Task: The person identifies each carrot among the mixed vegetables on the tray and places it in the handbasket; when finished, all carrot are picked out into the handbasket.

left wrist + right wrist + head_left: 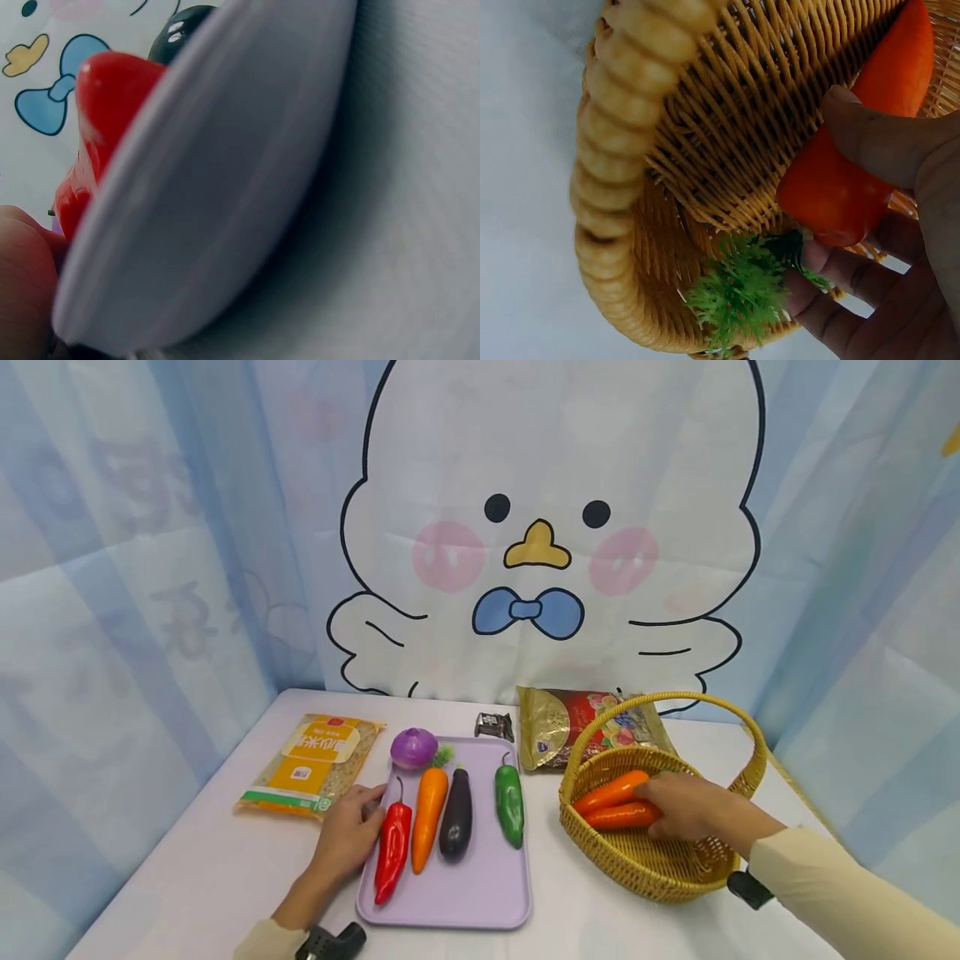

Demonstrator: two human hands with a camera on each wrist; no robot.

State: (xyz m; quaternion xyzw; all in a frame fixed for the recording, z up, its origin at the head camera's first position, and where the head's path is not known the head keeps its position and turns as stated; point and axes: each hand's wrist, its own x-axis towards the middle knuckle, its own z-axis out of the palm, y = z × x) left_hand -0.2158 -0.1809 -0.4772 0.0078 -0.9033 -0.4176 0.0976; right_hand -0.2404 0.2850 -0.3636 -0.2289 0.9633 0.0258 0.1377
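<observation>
My right hand (682, 806) reaches inside the wicker basket (645, 883) and grips an orange carrot (836, 184). In the right wrist view the thumb lies over its thick end and fingers lie beneath, next to green leaves (739, 289). A second carrot (611, 793) lies alongside in the basket. At the left rim of the lilac tray (465, 906), my left hand (348, 831) holds the edge near a red pepper (393, 852). The tray also bears a carrot (429, 818), an eggplant (456, 818), a green pepper (509, 802) and a purple onion (414, 748).
A yellow bag of grain (315, 764) lies left of the tray. Behind stand a small dark packet (494, 725) and a gold and red bag (562, 727). The basket's tall handle (675, 696) arches over it. A printed curtain (540, 460) hangs behind the white table (187, 868).
</observation>
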